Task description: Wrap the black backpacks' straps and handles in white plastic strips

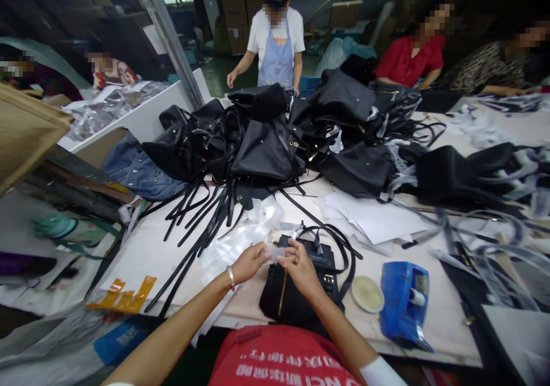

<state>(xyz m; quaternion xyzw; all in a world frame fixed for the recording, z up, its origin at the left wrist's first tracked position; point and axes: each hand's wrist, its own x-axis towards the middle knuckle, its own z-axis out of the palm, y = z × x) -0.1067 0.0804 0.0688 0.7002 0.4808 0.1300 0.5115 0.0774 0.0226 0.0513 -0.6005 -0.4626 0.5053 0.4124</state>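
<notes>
My left hand, with a bracelet at the wrist, pinches one side of a small clear plastic piece. The fingers of my right hand are bent around the other side of it. Both hands are over the upper left part of a black bag, which lies at the table's front edge with a gold zipper facing up. Its black straps loop to the upper right. Translucent plastic strips lie just beyond my left hand.
Black bags are heaped across the table, their straps trailing left. White sheets, a round dish and a blue tape dispenser lie to the right. Orange tape hangs at the left edge. Several people are beyond the table.
</notes>
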